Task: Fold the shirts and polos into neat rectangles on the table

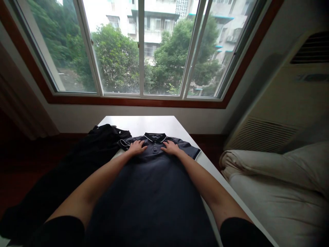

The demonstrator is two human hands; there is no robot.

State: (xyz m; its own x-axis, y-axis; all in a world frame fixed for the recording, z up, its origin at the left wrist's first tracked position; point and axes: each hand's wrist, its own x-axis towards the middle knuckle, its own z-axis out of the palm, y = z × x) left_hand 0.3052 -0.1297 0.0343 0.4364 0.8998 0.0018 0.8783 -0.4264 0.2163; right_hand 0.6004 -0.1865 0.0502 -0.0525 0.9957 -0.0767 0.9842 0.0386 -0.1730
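A dark grey-blue polo shirt [154,185] lies spread front side up on the white table [159,121], its black collar with white edging toward the window. My left hand [137,147] rests flat on the upper chest, left of the button placket, fingers spread. On the other side of the buttons, my right hand [170,147] lies flat on the cloth with its fingers apart. Both short sleeves stretch outward, the right one reaching the table's edge. Neither hand grips the fabric.
Black clothing [77,164] is heaped along the table's left side and hangs over it. A cream sofa [269,185] stands at the right, with a floor-standing air conditioner [285,96] behind it. Beyond the table is a wide window [141,97]; a curtain [23,92] hangs at left.
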